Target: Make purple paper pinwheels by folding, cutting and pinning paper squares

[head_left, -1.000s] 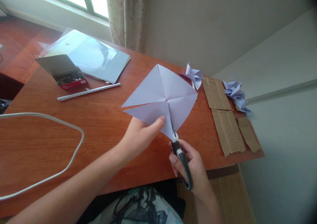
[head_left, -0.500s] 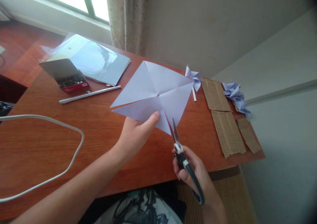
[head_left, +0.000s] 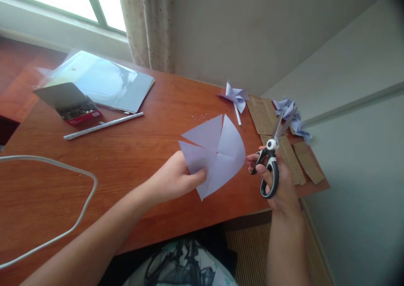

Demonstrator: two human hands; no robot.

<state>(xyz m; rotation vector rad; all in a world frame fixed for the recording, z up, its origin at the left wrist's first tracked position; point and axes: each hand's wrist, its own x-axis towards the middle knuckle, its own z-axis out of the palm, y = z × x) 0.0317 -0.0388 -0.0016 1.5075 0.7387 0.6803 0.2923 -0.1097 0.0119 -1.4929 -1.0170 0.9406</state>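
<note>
The paper (head_left: 229, 151) is in the air above the bench (head_left: 126, 164), slit inward from at least two corners; the left grip (head_left: 173, 178) is closed on it, thumb on top and fingers hidden beneath, seemingly to steady the sheet while leaving the slits free; the right grip (head_left: 280, 187) wraps the scissors (head_left: 271, 144), which stand opened and aimed away, likely to keep the points off the sheet; the right fingertips (head_left: 251, 157) reach its bowed edge, perhaps to turn it, though contact is hard to tell; the pinwheel (head_left: 236, 95) lies farther back, just beside the cardboard (head_left: 290, 157); the box (head_left: 80, 118) stands lid up, probably for easy access to its small metal pieces, with the stick (head_left: 104, 126) in front.
</note>
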